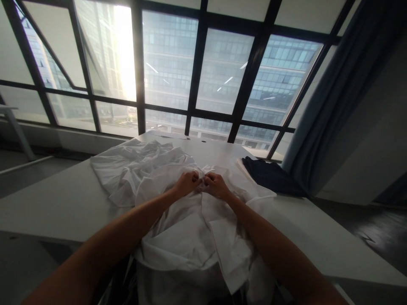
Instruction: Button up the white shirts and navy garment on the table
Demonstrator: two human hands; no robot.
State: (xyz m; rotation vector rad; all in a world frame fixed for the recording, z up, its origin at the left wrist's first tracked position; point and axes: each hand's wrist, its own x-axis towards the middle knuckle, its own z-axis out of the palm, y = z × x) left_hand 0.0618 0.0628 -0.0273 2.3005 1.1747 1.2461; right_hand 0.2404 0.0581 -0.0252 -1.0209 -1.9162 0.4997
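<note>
A crumpled white garment (187,241) lies on the table and hangs over its near edge. It has a long front edge running down its middle, like a shirt or coat; which of the two I cannot tell. My left hand (187,183) is closed in a pinch on the cloth near the top of that edge. Close beside it, nearly touching, my right hand (216,184) also pinches the fabric. Whatever small part sits between the fingertips is too small to make out. More bunched white cloth (136,167) spreads to the left of my hands.
The white table (295,228) extends to both sides. Dark folded cloth (270,174) lies at its right far edge, by a blue-grey curtain (324,114). Large windows with black frames (190,84) stand behind. Part of another table (17,127) is at far left.
</note>
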